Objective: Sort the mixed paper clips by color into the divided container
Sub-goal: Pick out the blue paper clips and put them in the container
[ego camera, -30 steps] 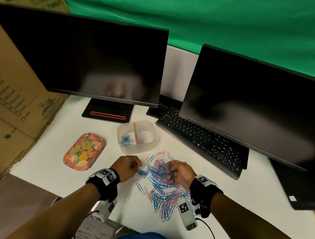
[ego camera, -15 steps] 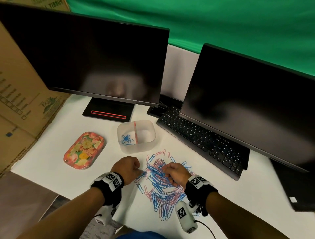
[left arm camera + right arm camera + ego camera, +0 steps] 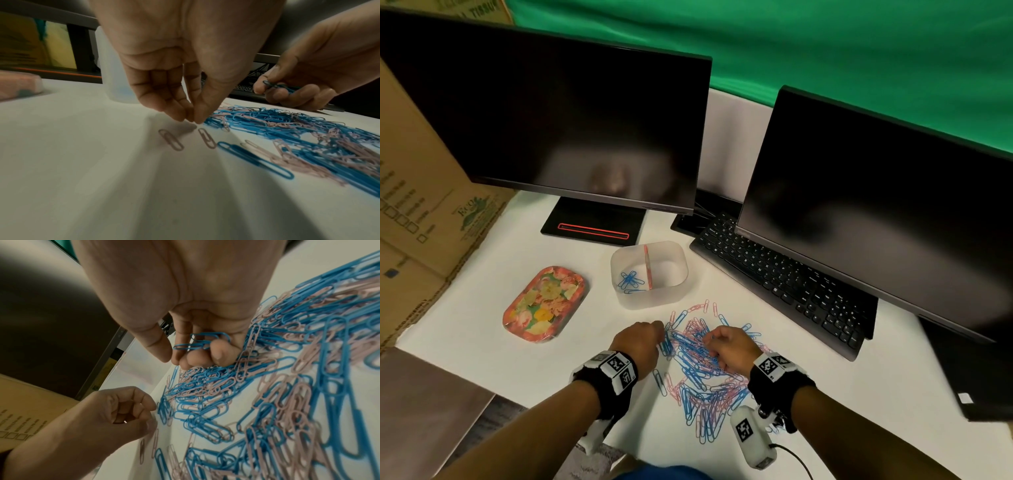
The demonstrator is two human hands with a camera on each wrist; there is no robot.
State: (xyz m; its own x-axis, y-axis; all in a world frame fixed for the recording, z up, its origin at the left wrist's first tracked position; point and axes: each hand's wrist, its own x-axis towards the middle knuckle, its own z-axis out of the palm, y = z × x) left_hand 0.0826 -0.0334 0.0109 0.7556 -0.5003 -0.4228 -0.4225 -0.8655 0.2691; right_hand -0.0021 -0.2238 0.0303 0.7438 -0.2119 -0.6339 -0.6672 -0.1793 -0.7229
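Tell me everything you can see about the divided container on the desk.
The divided container is a small frosted, translucent tub, plastic by the look of it, with rounded corners and an open top. A thin pink divider splits it into two compartments. The left one holds a few blue paper clips; the right looks empty. It stands upright on the white desk, just beyond the mixed clip pile. Neither hand touches it.
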